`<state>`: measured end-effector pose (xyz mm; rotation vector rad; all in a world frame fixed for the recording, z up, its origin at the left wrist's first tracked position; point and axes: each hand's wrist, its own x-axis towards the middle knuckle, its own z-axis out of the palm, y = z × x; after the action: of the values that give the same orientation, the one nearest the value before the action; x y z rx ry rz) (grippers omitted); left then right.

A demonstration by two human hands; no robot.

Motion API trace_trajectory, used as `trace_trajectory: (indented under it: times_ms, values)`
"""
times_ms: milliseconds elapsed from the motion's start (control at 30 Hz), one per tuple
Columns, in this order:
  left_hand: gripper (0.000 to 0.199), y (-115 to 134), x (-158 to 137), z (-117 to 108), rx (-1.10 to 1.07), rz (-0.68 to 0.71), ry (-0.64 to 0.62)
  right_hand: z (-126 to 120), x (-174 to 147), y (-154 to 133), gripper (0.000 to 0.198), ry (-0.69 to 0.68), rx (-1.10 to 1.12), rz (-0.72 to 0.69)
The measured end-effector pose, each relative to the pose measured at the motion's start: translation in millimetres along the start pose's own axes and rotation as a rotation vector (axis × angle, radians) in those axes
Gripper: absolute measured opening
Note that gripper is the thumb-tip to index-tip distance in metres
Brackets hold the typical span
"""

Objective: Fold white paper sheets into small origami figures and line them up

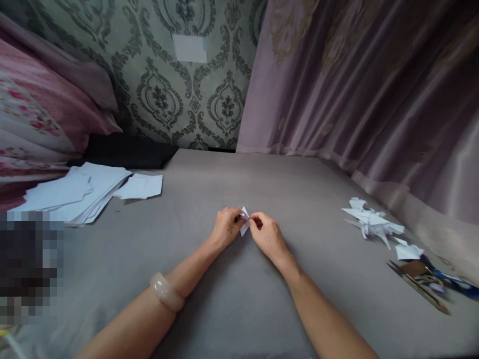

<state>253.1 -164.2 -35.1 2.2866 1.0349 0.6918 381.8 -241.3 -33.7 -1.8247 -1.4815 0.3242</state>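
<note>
A small folded piece of white paper point(244, 228) stands between my two hands, near the middle of the grey-covered surface. My left hand point(227, 225) pinches its left side, with the fingers curled round the paper. From the right, my right hand point(266, 234) holds the paper's edge between thumb and forefinger. Pointed corners of the paper show above and below the fingers; its inner folds are hidden. A pale bangle point(166, 292) sits on my left forearm.
Stacked white sheets point(101, 192) and a smaller paper pile point(141, 186) lie at left. Several folded paper figures point(374, 222) lie at right, near scissors point(458, 285) and a pointed tool point(419, 289). A black cloth point(127, 150) lies at the back; curtains point(299, 85) hang behind.
</note>
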Motion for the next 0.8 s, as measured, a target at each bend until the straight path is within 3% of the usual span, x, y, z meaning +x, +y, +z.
trace_trajectory:
  times_ms: [200, 400, 533, 800]
  values:
    - [0.014, 0, -1, 0, -0.001, 0.002, 0.003, 1, 4, -4, 0.015, 0.005, -0.013, 0.002]
    - [0.018, -3, -3, 3, 0.094, 0.050, -0.002, -1, 11, -13, 0.032, -0.005, -0.029, 0.121]
    - [0.017, -4, -3, 3, 0.103, 0.082, -0.005, -2, 15, -12, 0.028, -0.010, -0.036, 0.175]
    - [0.015, -2, -2, -1, 0.090, 0.086, -0.050, -7, 21, -5, 0.021, -0.076, 0.207, 0.279]
